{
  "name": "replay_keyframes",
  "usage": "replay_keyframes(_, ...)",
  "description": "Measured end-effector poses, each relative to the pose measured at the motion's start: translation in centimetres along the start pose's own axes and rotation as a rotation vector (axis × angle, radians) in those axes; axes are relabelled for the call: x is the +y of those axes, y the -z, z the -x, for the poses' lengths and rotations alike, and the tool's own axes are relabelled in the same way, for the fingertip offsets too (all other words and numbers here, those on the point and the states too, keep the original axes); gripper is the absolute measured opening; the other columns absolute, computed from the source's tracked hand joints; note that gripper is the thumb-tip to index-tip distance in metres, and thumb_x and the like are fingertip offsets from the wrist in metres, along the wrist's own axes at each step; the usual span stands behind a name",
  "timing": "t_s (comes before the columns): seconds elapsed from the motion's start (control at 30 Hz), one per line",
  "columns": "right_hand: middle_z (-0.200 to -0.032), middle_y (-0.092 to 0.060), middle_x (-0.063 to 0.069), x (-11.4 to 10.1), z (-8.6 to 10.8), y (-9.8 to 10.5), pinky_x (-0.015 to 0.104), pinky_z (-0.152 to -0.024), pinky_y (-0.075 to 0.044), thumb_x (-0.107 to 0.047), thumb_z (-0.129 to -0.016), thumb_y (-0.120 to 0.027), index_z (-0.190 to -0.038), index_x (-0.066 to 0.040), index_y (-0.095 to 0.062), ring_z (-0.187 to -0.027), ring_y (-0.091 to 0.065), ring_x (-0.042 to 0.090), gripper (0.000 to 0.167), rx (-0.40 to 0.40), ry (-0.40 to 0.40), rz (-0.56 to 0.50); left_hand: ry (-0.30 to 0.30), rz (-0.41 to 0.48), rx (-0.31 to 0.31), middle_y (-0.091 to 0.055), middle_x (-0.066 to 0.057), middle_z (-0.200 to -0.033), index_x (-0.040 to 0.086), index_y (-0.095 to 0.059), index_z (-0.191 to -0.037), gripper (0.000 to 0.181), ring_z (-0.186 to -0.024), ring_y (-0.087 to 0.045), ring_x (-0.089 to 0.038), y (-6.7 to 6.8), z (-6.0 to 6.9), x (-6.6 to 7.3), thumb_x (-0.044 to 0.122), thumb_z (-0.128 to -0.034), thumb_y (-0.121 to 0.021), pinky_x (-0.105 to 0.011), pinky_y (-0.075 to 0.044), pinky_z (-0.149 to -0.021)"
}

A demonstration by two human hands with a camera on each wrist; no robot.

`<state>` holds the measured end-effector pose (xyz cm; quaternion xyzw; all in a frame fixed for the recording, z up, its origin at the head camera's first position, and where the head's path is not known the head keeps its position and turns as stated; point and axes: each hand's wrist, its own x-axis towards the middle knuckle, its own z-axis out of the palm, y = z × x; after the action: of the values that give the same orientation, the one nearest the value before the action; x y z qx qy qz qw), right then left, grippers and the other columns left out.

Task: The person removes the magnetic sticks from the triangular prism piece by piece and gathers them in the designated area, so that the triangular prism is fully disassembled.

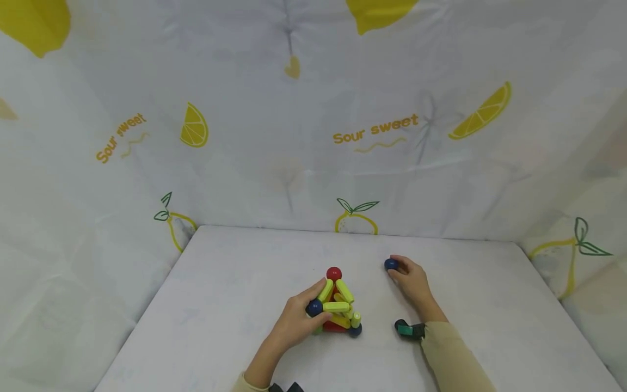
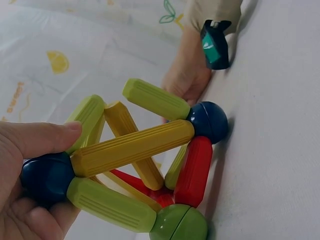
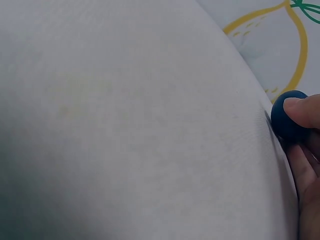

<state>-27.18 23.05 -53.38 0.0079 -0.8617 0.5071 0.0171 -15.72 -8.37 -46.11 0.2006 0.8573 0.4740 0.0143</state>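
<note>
My left hand (image 1: 294,320) grips a dark blue ball (image 1: 314,308) at one corner of a structure of coloured rods and balls. Lime rods (image 1: 336,307), a yellow rod (image 2: 135,147) and a red rod (image 2: 193,172) make up its sides. At its far corner is a red ball (image 1: 334,273); another blue ball (image 1: 355,330) and a green ball (image 2: 178,223) join rods lower down. One lime rod (image 2: 156,99) has a free end. To the right, my right hand (image 1: 413,280) pinches a loose blue ball (image 3: 287,117) between thumb and fingers, at the table surface.
Beneath everything lies a white-covered table (image 1: 230,277). A white curtain (image 1: 274,136) with lemon prints hangs behind its back edge. A dark strap with a green piece (image 1: 406,330) is on the right wrist.
</note>
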Motion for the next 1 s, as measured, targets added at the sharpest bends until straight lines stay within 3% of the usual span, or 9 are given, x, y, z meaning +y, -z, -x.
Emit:
replay_keyframes(0.4, -0.146, -0.037, 0.024, -0.2, 0.3, 0.3, 0.037, -0.105, -0.036, -0.013, -0.092, -0.059, -0.142, 0.001, -0.038, -0.133, -0.041, 0.035, 0.055, -0.017, -0.006, -0.003, -0.015, 0.000, 0.013, -0.041, -0.003, -0.147, 0.013, -0.041, -0.144, 0.067, -0.134, -0.043, -0.022, -0.1, 0.1, -0.3, 0.028, -0.0858, -0.070, -0.038, -0.039, -0.105)
replay_keyframes(0.67, -0.148, -0.035, 0.023, -0.4, 1.3, 0.6, 0.035, -0.108, -0.032, -0.014, -0.092, -0.061, -0.143, 0.004, -0.033, -0.138, -0.034, 0.034, 0.062, 0.037, -0.001, -0.102, -0.025, -0.007, 0.016, -0.041, -0.004, -0.147, 0.011, -0.041, -0.144, 0.067, -0.133, -0.043, -0.023, -0.2, 0.1, -0.3, 0.028, -0.0855, -0.070, -0.038, -0.039, -0.105)
replay_keyframes(0.77, -0.146, -0.038, 0.024, -1.0, 2.0, 0.7, 0.031, -0.107, -0.033, -0.017, -0.091, -0.063, -0.142, 0.003, -0.035, -0.136, -0.037, 0.035, 0.061, 0.080, 0.032, -0.121, -0.023, -0.012, 0.020, -0.041, -0.004, -0.147, 0.012, -0.040, -0.144, 0.068, -0.133, -0.043, -0.023, -0.2, 0.0, -0.2, 0.029, -0.0854, -0.070, -0.038, -0.039, -0.105)
replay_keyframes(0.9, -0.142, -0.043, 0.022, -2.7, 3.5, 0.6, 0.018, -0.103, -0.035, -0.013, -0.090, -0.065, -0.139, 0.003, -0.041, -0.132, -0.042, 0.034, 0.057, 0.117, 0.117, -0.156, -0.021, -0.020, 0.023, -0.041, -0.004, -0.147, 0.012, -0.040, -0.144, 0.069, -0.134, -0.043, -0.022, -0.2, 0.0, 0.0, 0.028, -0.0852, -0.071, -0.038, -0.039, -0.105)
replay_keyframes(1.0, -0.140, -0.046, 0.023, -4.4, 5.2, 0.3, 0.011, -0.100, -0.036, -0.007, -0.088, -0.066, -0.136, 0.005, -0.044, -0.130, -0.046, 0.020, 0.054, 0.095, 0.210, -0.213, -0.017, -0.029, 0.023, -0.041, -0.004, -0.147, 0.011, -0.040, -0.144, 0.069, -0.134, -0.043, -0.022, -0.2, 0.0, 0.1, 0.029, -0.0853, -0.070, -0.038, -0.039, -0.105)
